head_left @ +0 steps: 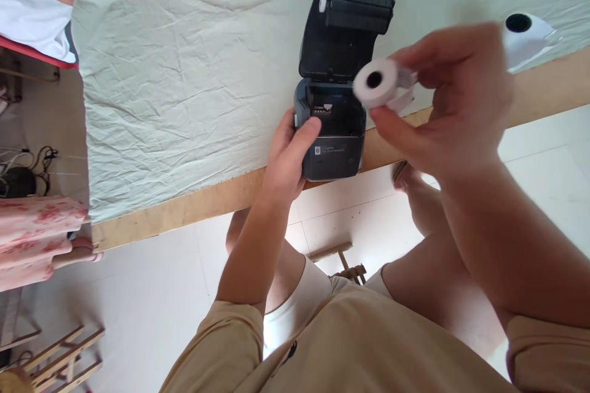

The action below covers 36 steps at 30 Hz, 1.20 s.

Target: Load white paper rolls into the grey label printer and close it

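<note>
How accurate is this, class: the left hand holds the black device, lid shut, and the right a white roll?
The head view shows the lid open, not shut; the left hand holds the black device, the right hand the white roll.

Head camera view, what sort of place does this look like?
Probably a home or small workroom, though I can't be sure: there's a cloth-covered table with a bare wooden edge, a pale tiled floor, and slatted wooden furniture.

The printer (332, 163) looks smooth plastic, the roll (388, 81) matt paper, the table (184, 210) wood under creased cloth (188, 86).
</note>
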### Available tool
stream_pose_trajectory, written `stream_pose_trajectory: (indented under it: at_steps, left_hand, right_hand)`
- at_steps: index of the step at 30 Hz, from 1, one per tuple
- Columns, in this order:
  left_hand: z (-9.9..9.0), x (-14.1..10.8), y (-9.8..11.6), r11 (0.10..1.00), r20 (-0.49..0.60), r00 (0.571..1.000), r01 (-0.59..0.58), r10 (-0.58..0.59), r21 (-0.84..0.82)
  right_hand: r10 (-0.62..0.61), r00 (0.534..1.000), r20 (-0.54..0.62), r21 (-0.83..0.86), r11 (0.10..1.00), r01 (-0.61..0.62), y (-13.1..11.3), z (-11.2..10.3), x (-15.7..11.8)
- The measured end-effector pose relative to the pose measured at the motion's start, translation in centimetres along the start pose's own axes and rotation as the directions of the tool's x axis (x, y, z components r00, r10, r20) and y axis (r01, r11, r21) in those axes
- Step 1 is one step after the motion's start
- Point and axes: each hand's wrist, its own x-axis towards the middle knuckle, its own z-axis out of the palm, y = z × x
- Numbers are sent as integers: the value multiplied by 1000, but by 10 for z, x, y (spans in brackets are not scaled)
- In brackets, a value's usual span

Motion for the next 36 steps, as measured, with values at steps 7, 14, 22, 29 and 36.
stream_pose_trajectory:
  at_steps: [7,14,22,29,36]
  left_hand:
    - [0,-5,9,993,30,996,82,-85,82]
    - [0,-4,6,995,20,998,52,-54,90]
    - [-5,1,-3,994,85,991,-102,104,-26]
    - [-9,3,-3,987,97,991,-101,90,124]
    - [-10,1,-4,984,81,995,-75,62,165]
  right_hand:
    - [219,933,285,-253,956,-147,-31,14,9]
    - [149,946,286,-170,980,-103,-24,14,9]
    - [-352,936,-2,125,928,350,-3,26,-4]
    - [-286,949,-133,200,930,308,7,28,-11]
    - [-118,992,43,326,940,97,41,38,-7]
